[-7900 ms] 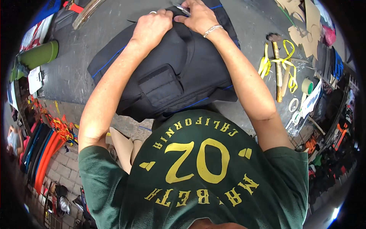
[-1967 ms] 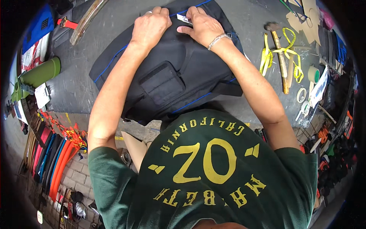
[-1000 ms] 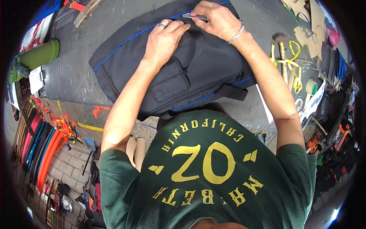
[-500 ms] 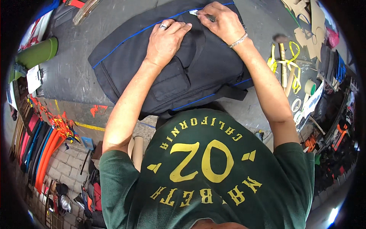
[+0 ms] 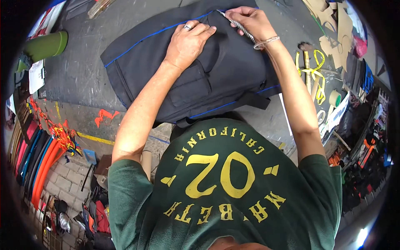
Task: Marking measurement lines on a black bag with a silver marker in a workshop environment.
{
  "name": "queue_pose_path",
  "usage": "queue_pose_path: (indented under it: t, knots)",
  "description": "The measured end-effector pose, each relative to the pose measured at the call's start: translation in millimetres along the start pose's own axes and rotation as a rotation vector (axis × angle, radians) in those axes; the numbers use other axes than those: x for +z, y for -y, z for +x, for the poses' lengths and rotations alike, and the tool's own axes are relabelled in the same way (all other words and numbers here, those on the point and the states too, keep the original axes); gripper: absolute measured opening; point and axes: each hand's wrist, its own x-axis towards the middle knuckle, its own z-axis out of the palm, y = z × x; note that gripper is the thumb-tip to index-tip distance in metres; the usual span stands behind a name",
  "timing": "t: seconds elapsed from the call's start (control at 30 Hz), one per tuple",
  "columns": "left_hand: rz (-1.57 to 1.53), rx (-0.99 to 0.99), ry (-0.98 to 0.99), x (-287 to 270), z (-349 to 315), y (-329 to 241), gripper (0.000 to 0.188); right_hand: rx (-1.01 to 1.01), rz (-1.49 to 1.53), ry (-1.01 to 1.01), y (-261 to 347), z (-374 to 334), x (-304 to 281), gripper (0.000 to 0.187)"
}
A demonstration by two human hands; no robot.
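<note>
A black fabric bag (image 5: pixel 154 62) with blue piping and a flat pocket lies on the dark worktable (image 5: pixel 75 75). My left hand (image 5: pixel 185 46), a ring on one finger, presses on its upper part close to the piping. The fingers are bent and together on the cloth, and their tips are partly hidden. In my right hand (image 5: pixel 252 23) is a slim pointed tool (image 5: pixel 246 32) with a black-and-white patterned handle. Its tip meets the blue piping near the bag's far edge, to the right of my left hand. The tool's exact kind is not clear.
Yellow tape measure (image 5: pixel 320 60), tape rolls (image 5: pixel 334 98) and cardboard pieces (image 5: pixel 333 46) lie on the right. At the left are a green roll (image 5: pixel 48 45) and a clipboard (image 5: pixel 36 77). Orange scraps (image 5: pixel 104 116) sit at the table's near edge; coloured rolls (image 5: pixel 43 166) stand below.
My right hand has turned and shifted slightly right, bringing the patterned tool into sight. The white tag at its fingertips no longer shows. My left hand stays on the bag.
</note>
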Motion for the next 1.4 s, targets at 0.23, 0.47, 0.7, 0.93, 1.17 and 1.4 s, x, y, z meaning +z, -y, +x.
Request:
queue_pose_path:
  t: [0.23,0.47,0.7,0.93,1.17,1.4]
  knots:
    - [-0.014,0.003,0.003,0,1,0,0.032,-0.706,-0.725,-0.199,0,-13,7,0.017]
    - [-0.01,-0.058,0.02,-1,2,-1,0.033,-0.455,-0.632,-0.329,-2,-13,20,0.02]
    - [0.003,-0.027,0.047,-1,2,-1,0.035,-0.666,-0.671,-0.256,8,-15,10,0.021]
    - [-0.033,-0.009,0.091,-4,8,-8,0.033,-0.587,-0.917,-0.217,0,-13,23,0.031]
    - [0.003,-0.044,0.052,2,10,-21,0.038,-0.505,-0.846,-0.194,-10,-7,22,0.029]
    - [-0.185,0.061,-0.053,15,20,-9,0.02,-0.595,-0.735,-0.21,-8,-14,24,0.025]
